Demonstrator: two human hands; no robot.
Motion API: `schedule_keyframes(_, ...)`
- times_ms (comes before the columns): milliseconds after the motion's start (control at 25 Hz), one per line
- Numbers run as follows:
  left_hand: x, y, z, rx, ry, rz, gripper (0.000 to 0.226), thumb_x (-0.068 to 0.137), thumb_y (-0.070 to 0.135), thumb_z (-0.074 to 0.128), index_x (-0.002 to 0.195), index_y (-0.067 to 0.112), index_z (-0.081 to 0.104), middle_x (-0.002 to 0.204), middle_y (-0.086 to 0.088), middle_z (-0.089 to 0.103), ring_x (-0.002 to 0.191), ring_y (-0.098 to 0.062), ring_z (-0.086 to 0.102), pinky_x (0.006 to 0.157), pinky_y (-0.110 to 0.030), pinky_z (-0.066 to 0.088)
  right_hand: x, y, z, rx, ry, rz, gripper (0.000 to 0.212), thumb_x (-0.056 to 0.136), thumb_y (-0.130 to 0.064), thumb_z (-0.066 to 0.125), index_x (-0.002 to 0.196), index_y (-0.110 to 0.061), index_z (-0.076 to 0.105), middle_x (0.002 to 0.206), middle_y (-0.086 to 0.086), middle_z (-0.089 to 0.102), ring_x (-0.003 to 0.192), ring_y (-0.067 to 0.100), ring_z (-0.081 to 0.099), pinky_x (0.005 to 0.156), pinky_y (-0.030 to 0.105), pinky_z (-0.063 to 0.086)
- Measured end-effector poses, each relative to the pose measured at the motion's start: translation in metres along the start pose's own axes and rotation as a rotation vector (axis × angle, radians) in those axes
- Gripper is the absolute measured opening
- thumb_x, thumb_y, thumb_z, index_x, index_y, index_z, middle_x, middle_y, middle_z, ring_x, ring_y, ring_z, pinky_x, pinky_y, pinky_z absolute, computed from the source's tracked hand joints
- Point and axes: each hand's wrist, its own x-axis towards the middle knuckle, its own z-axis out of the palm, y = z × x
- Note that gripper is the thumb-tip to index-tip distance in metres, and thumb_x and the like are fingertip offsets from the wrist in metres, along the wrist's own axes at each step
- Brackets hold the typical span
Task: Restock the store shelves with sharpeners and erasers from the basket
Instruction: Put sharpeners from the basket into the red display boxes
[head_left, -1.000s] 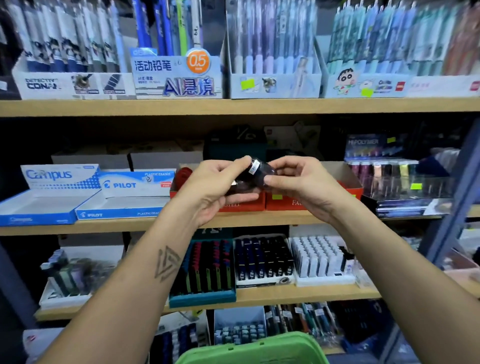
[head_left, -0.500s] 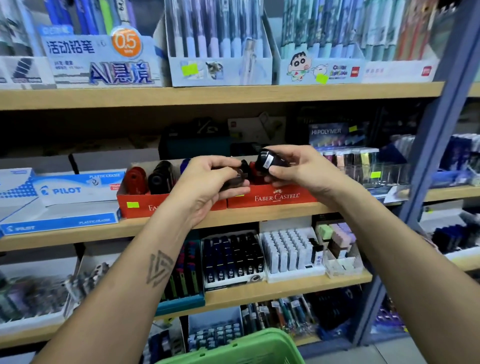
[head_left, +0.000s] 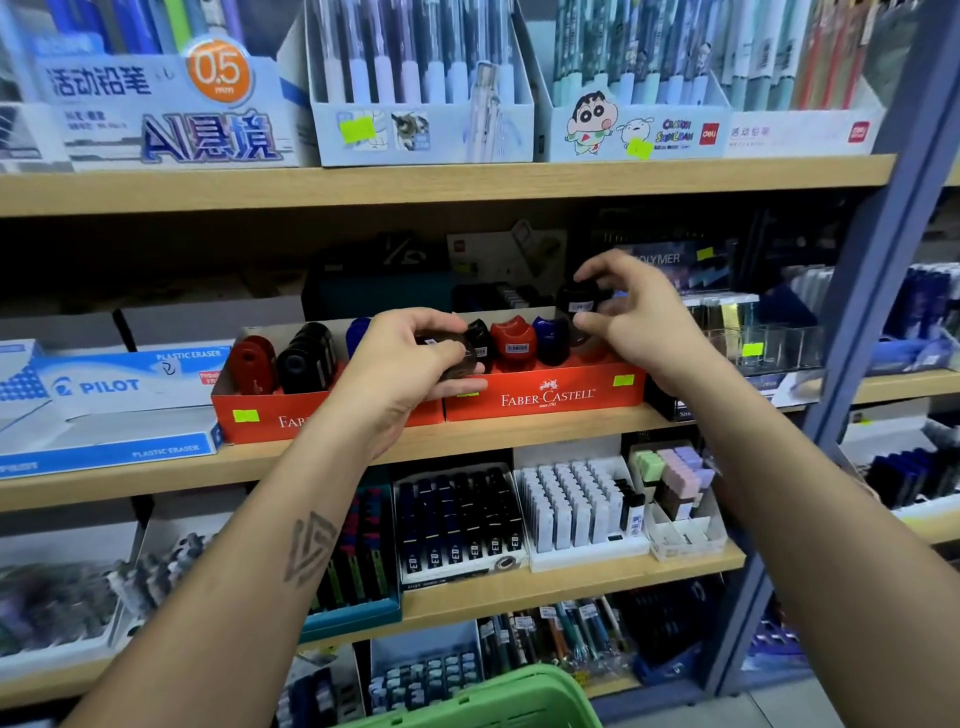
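**Placing a sharpener at the right end of the display tray**

Centre of the frame: the right hand (head_left: 631, 317) pinches a black sharpener (head_left: 577, 301) between thumb and curled fingers, holding it just above the right end of the red Faber-Castell tray (head_left: 545, 397) on the middle shelf (head_left: 519, 428). Whether the sharpener already touches the tray floor cannot be told. Left of it, the left hand (head_left: 410, 364) is curled round a second dark sharpener (head_left: 447, 348), thumb beneath and fingers over the top, in front of the tray's left end. A black, a red and a blue sharpener (head_left: 511, 340) stand in a row between the two hands. A neighbouring red tray (head_left: 249, 415) at centre left holds more red and black ones. The green basket (head_left: 498, 701) shows at the lower edge; its contents are out of view.

Judged step: seating the right-hand sharpener beside the blue one. To do it well, lower it upright into the free slot, barcode label facing forward like its neighbours, and open the fingers only once it stands firm. Keep the wrist high so the knuckles do not topple the row. The left-hand piece can follow into the next gap.
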Motion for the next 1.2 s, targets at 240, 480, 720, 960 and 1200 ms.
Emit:
schedule_keyframes(240,0.0,0.002,0.002,-0.004,0.017,-0.012,0.022,0.095,-0.006,0.058,0.114,0.003,0.059,0.11,-0.013,0.057,0.088,-0.029,0.075,0.076,-0.038,0.063,0.004,0.005,0.015,-0.219,-0.07,0.022,0.036,0.08,-0.009,0.081,0.106,-0.028,0.065,0.093,-0.003,0.063,0.084,0.02,0.065,0.071,0.027,0.05)
schedule_keyframes(480,0.0,0.009,-0.011,-0.121,0.114,0.047,0.025,0.09,-0.008,0.064,0.115,-0.002,0.061,0.108,-0.013,0.053,0.094,-0.034,0.071,0.078,-0.039,0.062,0.003,-0.008,0.014,-0.181,-0.016,0.005,0.034,0.08,-0.01,0.08,0.104,-0.028,0.063,0.092,0.003,0.065,0.079,0.024,0.069,0.069,0.038,0.059)
schedule_keyframes(720,-0.002,0.012,-0.022,-0.059,0.13,0.049,0.022,0.089,-0.004,0.067,0.11,0.003,0.064,0.107,-0.014,0.056,0.087,-0.029,0.073,0.072,-0.035,0.063,0.002,-0.032,0.033,-0.059,-0.128,-0.081,0.034,0.077,-0.019,0.083,0.099,-0.035,0.063,0.098,-0.007,0.061,0.078,0.02,0.069,0.078,0.039,0.059)
schedule_keyframes(960,-0.004,0.01,-0.026,-0.067,0.065,0.029,0.024,0.088,-0.009,0.065,0.109,0.005,0.067,0.114,-0.016,0.058,0.092,-0.032,0.073,0.078,-0.038,0.062,-0.004,-0.036,0.058,-0.257,-0.198,-0.176,0.021,0.084,-0.019,0.079,0.102,-0.025,0.073,0.096,-0.005,0.067,0.096,0.013,0.062,0.085,0.028,0.05)
schedule_keyframes(1200,-0.004,0.009,-0.025,-0.104,-0.003,0.022,0.03,0.089,-0.014,0.06,0.112,0.003,0.065,0.127,-0.018,0.05,0.099,-0.037,0.069,0.079,-0.037,0.062,-0.006,-0.042,0.057,-0.388,-0.281,-0.298,0.046,0.082,0.009,0.052,0.101,-0.025,0.078,0.111,-0.011,0.054,0.11,0.018,0.053,0.092,0.04,0.05)
